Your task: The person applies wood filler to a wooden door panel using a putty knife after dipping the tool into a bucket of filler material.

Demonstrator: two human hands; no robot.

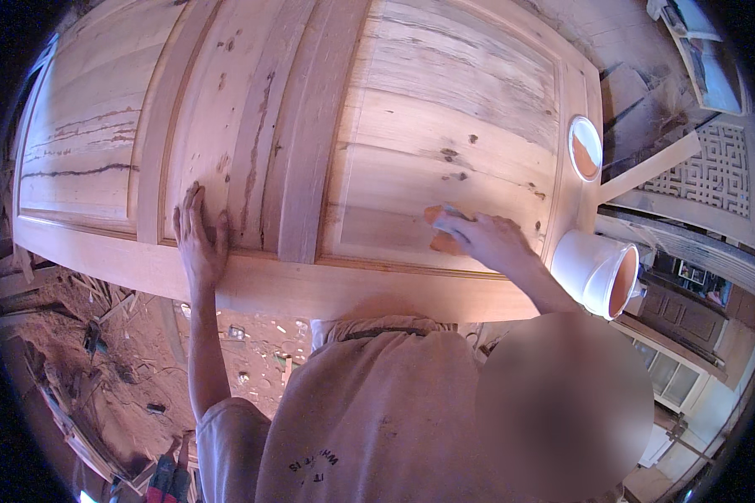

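A large pale wooden door (252, 168) with raised frames and recessed panels lies flat before me. My left hand (200, 235) rests on its near part, left of the middle, with fingers stretched out and nothing held. Over the lower part of the right panel (394, 184), my right hand (488, 241) is closed on a small flat orange and grey piece (445, 241). That piece touches the panel; its exact kind is unclear because the fingers cover part of it. Dark knots and cracks mark the wood.
At the door's right end stands a white bucket (591, 270) with orange-brown stuff inside. Beyond it, a round white lid (585, 148) carries the same colour. Wood scraps and shavings litter the floor (134, 360) at left. A lattice panel (705, 172) and boards lie to the right.
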